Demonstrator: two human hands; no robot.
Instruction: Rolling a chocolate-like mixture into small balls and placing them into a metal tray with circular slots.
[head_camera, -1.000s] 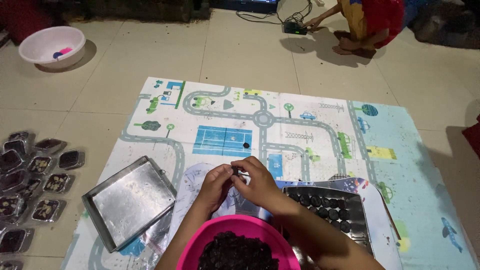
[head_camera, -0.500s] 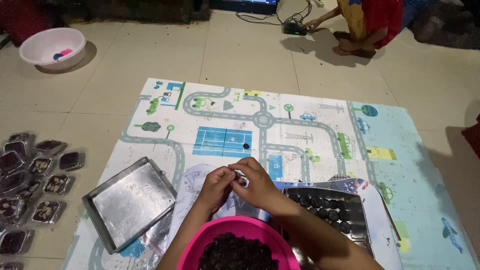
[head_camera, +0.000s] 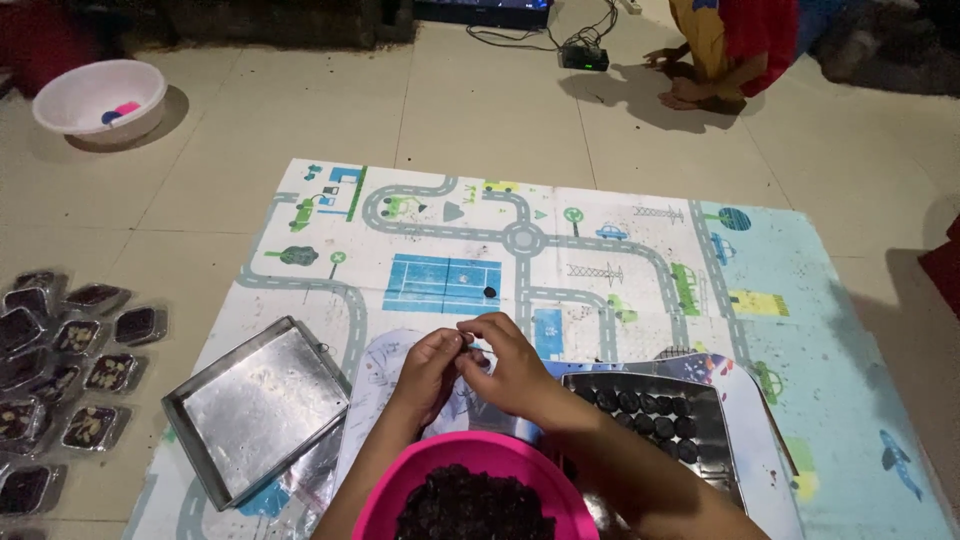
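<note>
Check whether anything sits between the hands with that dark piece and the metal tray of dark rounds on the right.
Nothing visible does. The left hand and right hand pinch a small dark piece together just up-left of the filled tray; only bare mat lies between.

A pale tiled floor (head_camera: 500, 110) carries a play mat (head_camera: 560, 250) printed with roads and a blue court. On the mat lie an empty metal tray (head_camera: 255, 405) at its near left corner, a tray of dark round pieces (head_camera: 650, 420) near its right, and one dark piece (head_camera: 490, 292) by the court. Left of the mat sit small clear packs (head_camera: 70, 370); beyond its far left corner stands a white basin (head_camera: 98, 98).
</note>
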